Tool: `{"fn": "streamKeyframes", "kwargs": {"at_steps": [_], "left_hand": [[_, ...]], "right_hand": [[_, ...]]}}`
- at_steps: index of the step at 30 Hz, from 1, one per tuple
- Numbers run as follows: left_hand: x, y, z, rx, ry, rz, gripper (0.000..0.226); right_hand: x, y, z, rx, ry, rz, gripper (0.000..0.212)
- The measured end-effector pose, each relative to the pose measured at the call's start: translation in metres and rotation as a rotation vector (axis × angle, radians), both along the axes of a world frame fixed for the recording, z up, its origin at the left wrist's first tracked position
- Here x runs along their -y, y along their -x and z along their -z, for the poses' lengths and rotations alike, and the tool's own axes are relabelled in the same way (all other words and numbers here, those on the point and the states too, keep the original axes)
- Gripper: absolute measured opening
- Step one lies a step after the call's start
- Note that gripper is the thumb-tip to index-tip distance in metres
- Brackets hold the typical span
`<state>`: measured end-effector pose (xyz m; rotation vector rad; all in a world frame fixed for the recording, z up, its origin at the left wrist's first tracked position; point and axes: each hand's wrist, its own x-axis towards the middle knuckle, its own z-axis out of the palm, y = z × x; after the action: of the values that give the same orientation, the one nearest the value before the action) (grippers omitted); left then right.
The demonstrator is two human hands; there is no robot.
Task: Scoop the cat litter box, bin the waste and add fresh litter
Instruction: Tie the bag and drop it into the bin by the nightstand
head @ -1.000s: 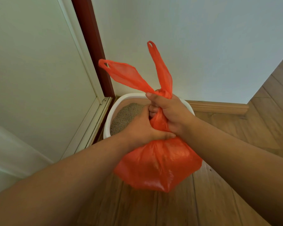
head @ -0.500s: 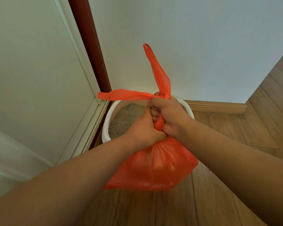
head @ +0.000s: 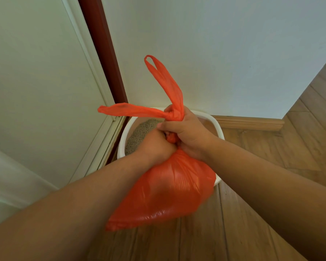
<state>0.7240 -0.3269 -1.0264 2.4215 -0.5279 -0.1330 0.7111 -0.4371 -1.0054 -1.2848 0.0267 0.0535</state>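
An orange plastic bag [head: 169, 189] bulges in front of me, held above the floor. My left hand [head: 156, 146] and my right hand [head: 188, 134] both grip its twisted neck, fists close together. Its two handle loops stick out past my fingers, one up and one to the left. Behind the bag stands the white litter box [head: 123, 140], with grey litter [head: 141, 132] showing in its left part. The bag and my hands hide most of the box.
The box sits in a corner, against a white wall [head: 224, 53] with a wooden skirting board [head: 252, 123]. A white door [head: 36, 81] and a dark red frame [head: 102, 49] rise on the left. Wooden floor [head: 262, 166] spreads right and toward me.
The left handle loop dropped from pointing up-left to lying level to the left. My right hand has twisted round the neck, and the bag's body has swung a little toward me.
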Motion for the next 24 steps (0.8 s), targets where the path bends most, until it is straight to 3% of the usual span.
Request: {"fn": "streamKeyframes", "kwargs": {"at_steps": [5,10,14,16,17,21,24], "left_hand": [[-0.006,0.001,-0.007,-0.086,0.179,-0.072,0.018],[-0.018,0.007,-0.021,-0.291,0.360,0.109,0.018],[-0.032,0.013,-0.021,-0.540,0.385,0.277,0.080],[-0.035,0.013,-0.015,-0.517,0.266,0.322,0.106],[-0.035,0.014,-0.012,-0.483,0.228,0.312,0.109],[-0.031,0.015,-0.003,-0.440,0.292,0.252,0.071],[-0.031,0.014,-0.007,-0.388,0.333,0.159,0.067]], "right_hand": [[0.000,-0.002,-0.009,0.016,-0.023,-0.029,0.048],[0.009,-0.006,-0.024,0.091,0.071,0.016,0.041],[0.014,-0.012,-0.044,0.087,-0.124,0.027,0.030],[0.016,-0.013,-0.054,0.066,-0.232,0.014,0.027],[0.017,-0.013,-0.057,0.063,-0.252,0.008,0.027],[0.020,-0.014,-0.055,0.064,-0.070,0.021,0.023],[0.022,-0.013,-0.050,0.098,0.140,0.070,0.018]]}}
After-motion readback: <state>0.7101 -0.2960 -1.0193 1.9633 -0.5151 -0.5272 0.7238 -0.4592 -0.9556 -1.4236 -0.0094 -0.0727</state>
